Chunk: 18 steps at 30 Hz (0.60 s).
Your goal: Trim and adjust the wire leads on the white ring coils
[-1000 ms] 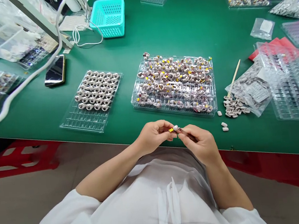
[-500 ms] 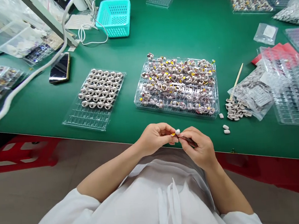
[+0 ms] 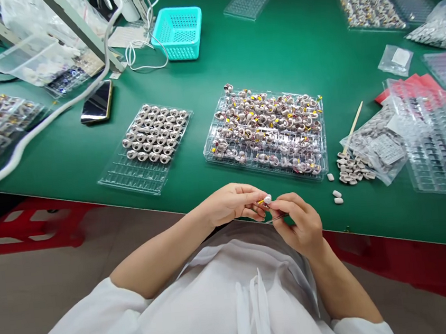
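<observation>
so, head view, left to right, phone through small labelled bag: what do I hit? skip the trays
phone → basket → left hand → held part → right hand → stick → small labelled bag

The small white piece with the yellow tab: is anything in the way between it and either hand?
Nothing visible. The left hand holds the white piece, and the right hand is close beside it. The thin tool in the right hand sits lower, not between them.
</observation>
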Each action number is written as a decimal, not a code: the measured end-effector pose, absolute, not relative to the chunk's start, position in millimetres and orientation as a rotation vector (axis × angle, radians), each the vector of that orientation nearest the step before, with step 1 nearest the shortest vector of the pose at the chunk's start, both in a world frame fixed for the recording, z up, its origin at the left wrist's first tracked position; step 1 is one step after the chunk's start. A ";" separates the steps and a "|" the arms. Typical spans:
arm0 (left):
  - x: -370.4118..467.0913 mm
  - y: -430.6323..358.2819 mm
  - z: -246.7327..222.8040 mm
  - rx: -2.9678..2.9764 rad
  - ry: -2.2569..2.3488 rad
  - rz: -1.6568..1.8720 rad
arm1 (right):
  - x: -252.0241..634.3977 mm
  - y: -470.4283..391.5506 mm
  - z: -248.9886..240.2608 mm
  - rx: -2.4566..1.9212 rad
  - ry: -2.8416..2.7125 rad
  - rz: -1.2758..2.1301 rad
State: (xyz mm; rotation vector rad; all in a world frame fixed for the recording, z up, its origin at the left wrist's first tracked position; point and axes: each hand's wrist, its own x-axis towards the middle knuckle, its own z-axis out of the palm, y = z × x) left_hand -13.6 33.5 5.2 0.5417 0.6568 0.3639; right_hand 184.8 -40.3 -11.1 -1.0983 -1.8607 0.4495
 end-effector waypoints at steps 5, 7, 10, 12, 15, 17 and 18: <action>-15.0 38.4 5.7 0.545 0.691 0.266 | 187.6 -38.5 -13.3 -1.052 -2.014 0.392; -15.5 39.4 6.1 0.541 0.695 0.269 | 190.1 -37.3 -11.5 -1.040 -2.069 0.347; -14.3 39.1 6.4 0.547 0.715 0.291 | 195.0 -34.7 -6.8 -1.007 -2.143 0.306; -12.3 38.1 6.0 0.554 0.722 0.302 | 198.2 -32.5 -3.4 -0.971 -2.194 0.300; -9.0 36.5 4.6 0.566 0.707 0.311 | 201.3 -29.9 -0.2 -0.937 -2.236 0.305; -7.2 35.8 4.6 0.585 0.712 0.318 | 201.5 -29.9 0.4 -0.928 -2.207 0.363; -6.4 35.5 5.3 0.601 0.721 0.331 | 201.2 -30.6 0.4 -0.923 -2.164 0.420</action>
